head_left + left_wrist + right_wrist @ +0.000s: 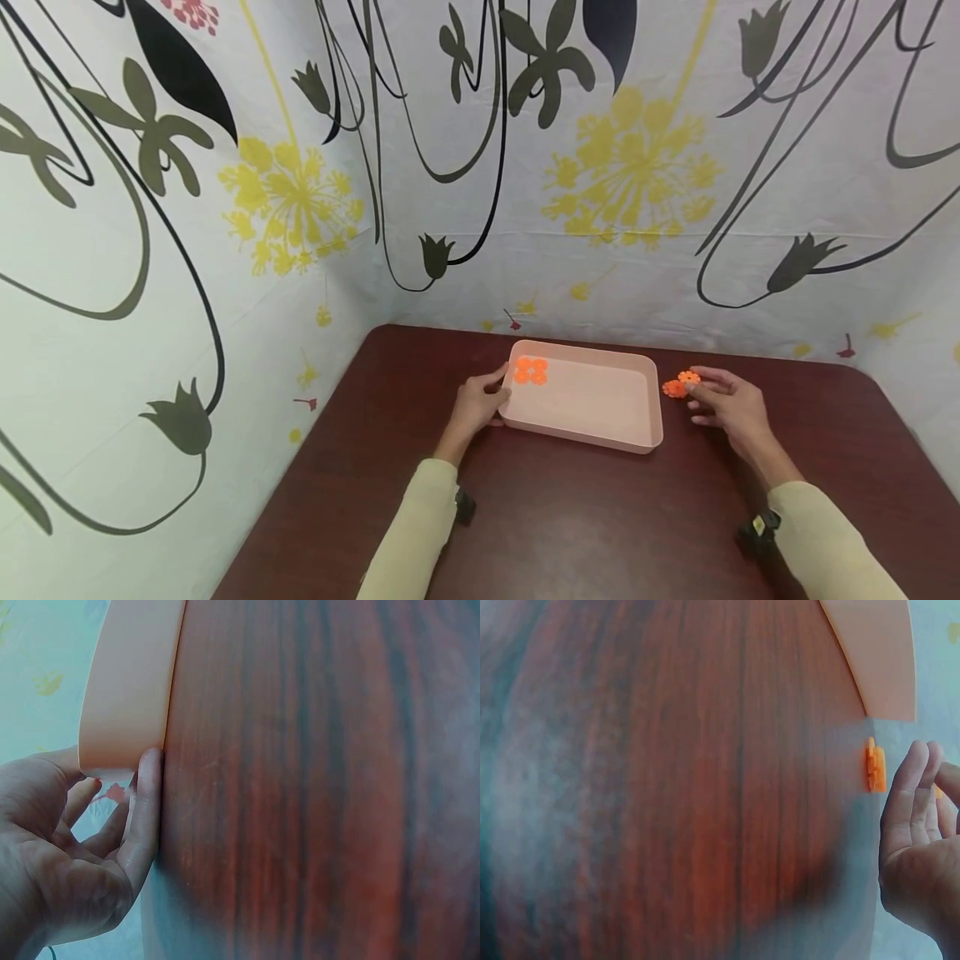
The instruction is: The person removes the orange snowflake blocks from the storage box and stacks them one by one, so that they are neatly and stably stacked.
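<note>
A shallow pink tray [581,396] lies on the table, with several small orange flower-shaped pieces [531,372] grouped in its far left corner. My left hand [480,400] grips the tray's left end; in the left wrist view the fingers of that hand [82,847] curl around the tray's end wall [127,712]. To the right of the tray, my right hand [731,408] pinches an orange flower-shaped piece [688,377] between thumb and fingers. Beside it, more orange shows on the table [674,389]; the right wrist view has these orange pieces [876,766] near the fingertips, apparently stacked.
The dark reddish-brown wooden table [585,517] meets a white cloth backdrop [480,183] printed with flowers and stems at the back and left. Each forearm wears a pale sleeve and a dark wrist device [761,531].
</note>
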The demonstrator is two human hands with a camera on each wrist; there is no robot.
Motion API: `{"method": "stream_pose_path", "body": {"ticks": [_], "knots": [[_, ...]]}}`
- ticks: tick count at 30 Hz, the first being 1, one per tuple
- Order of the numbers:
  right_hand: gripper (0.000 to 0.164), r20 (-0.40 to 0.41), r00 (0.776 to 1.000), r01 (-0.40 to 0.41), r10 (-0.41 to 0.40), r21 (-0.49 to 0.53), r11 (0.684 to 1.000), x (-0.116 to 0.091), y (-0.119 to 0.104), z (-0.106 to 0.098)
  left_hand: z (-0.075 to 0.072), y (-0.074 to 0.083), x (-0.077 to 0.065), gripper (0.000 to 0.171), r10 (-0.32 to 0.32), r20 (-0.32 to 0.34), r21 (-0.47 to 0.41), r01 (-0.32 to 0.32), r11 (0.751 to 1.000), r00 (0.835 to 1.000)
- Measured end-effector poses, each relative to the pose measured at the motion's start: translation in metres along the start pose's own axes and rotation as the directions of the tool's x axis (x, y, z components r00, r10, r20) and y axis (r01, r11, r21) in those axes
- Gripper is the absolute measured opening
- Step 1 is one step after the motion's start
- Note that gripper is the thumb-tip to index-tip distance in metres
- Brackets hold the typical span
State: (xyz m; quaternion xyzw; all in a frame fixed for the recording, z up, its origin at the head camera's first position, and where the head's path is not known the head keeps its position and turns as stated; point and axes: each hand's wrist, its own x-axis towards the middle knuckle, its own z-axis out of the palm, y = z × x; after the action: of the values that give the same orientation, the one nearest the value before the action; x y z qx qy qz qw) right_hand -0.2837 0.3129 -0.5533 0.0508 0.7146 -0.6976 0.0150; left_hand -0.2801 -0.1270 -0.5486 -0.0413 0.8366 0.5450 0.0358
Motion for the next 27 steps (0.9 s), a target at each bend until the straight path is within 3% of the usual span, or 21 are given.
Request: {"method": "stream_pose_path", "body": {"ticks": [7,27], "knots": [[0.059,0.012,0.999,-0.037,0.04,-0.17,0.985,0.0039,0.009,0.0015,-0.0009,-0.0029,0.0004,0.053,0.012,0.01,-0.018,-0.012,1.0,1.0],[0.062,0.021,0.998,-0.047,0.055,-0.26,0.964,0.0084,0.0096,0.0076,-0.0015,-0.0013,-0.0004,0.052,0.007,0.011,-0.017,-0.007,1.0,1.0]]}}
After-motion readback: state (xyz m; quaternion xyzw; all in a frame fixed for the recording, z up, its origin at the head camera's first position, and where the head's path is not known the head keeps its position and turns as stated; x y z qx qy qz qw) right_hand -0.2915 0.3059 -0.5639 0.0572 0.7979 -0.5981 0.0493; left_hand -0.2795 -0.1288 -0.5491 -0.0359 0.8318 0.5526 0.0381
